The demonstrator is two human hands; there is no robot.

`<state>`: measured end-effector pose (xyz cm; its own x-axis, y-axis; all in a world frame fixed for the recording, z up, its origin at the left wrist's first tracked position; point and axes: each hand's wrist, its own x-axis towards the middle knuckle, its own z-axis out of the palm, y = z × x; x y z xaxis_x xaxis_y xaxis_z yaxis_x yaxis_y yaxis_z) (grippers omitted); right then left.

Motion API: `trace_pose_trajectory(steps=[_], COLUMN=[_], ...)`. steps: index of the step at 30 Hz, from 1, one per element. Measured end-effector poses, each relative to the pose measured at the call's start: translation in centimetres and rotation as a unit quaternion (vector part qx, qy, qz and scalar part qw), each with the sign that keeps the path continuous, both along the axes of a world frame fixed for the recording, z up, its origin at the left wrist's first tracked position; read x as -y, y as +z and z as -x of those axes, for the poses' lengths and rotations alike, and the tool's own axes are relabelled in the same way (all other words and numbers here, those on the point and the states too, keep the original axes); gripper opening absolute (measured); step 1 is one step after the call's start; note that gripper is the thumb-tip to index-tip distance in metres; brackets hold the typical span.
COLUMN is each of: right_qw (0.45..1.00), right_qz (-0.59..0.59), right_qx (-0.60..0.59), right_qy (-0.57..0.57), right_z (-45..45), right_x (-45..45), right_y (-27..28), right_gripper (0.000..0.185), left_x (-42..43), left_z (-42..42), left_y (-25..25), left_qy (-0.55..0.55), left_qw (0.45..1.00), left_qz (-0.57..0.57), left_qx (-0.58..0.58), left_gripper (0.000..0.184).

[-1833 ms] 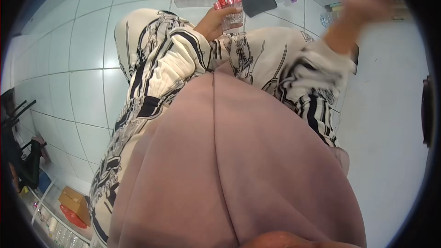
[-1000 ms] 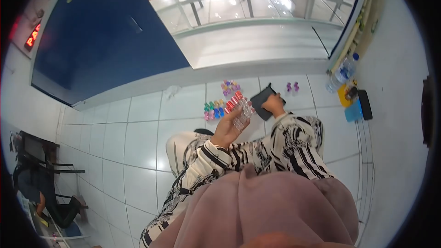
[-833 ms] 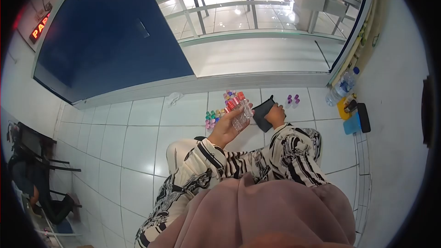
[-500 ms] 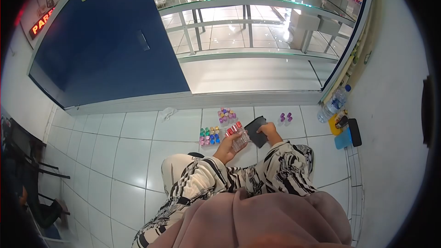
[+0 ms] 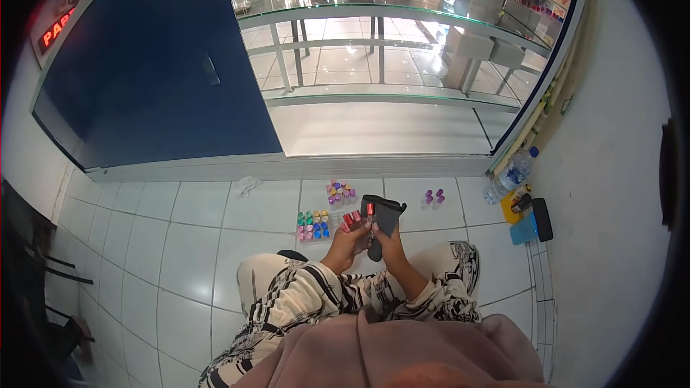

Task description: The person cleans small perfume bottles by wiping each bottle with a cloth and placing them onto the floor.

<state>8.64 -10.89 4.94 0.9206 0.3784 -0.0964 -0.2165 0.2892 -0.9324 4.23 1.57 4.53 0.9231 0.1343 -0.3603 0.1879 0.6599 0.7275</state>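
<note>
Several small clear bottles with red caps [image 5: 351, 220] are in my left hand [image 5: 348, 246], its fingers closed round them. My right hand [image 5: 389, 244] is closed on a dark grey pouch [image 5: 387, 215], close against my left hand. One red-capped bottle [image 5: 371, 210] stands up in front of the pouch, between the two hands; which hand grips it is unclear. Left of my hands, bottles with green, gold, pink and blue caps [image 5: 313, 225] stand in rows on the floor. Behind them is a group with mostly purple caps [image 5: 341, 192].
Several purple-capped bottles [image 5: 434, 197] stand on the floor at the right. Farther right are a water bottle [image 5: 512, 176], a blue item [image 5: 524, 230] and a black one [image 5: 543, 220]. A glass display case [image 5: 388, 93] and blue panel [image 5: 158, 65] stand ahead; a chair is at left.
My right hand has lifted the pouch and brought it against my left hand. One red-capped bottle now stands apart from the others, before the pouch. The view has tilted up from my lap.
</note>
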Motion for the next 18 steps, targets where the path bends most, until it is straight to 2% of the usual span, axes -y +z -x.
trace_pose_trajectory(steps=[3, 6, 8, 11, 15, 18], right_qw=[0.999, 0.995, 0.996, 0.997, 0.999, 0.997], right_qz=[-0.033, -0.052, -0.026, -0.004, 0.02, 0.04], right_qx=[-0.02, -0.088, -0.076, -0.067, -0.018, 0.034], right_qy=[-0.027, 0.003, -0.031, -0.029, 0.026, 0.058], right_z=[-1.0, -3.1, -4.0, -4.3, -1.0, 1.6], right_x=[-0.8, -0.3, -0.5, -0.1, -0.8, -0.9], right_y=[-1.7, -2.6, -2.6, -2.1, -2.2, -2.2], right_gripper=[0.032, 0.032, 0.031, 0.032, 0.035, 0.038], left_x=[0.2, 0.2, 0.3, 0.7, -0.2, -0.7], left_z=[-0.1, -0.2, -0.3, -0.2, -0.4, -0.5], left_y=[-0.2, -0.8, -1.2, -0.6, -1.8, -0.4], left_qy=[-0.012, -0.042, -0.063, -0.058, 0.007, 0.083], left_qw=[1.0, 0.998, 0.994, 0.994, 1.0, 0.995], left_qz=[-0.02, -0.047, -0.088, -0.074, -0.012, -0.055], left_qx=[-0.014, -0.024, -0.034, -0.053, 0.009, 0.007], left_gripper=[0.02, 0.02, 0.02, 0.019, 0.017, 0.017])
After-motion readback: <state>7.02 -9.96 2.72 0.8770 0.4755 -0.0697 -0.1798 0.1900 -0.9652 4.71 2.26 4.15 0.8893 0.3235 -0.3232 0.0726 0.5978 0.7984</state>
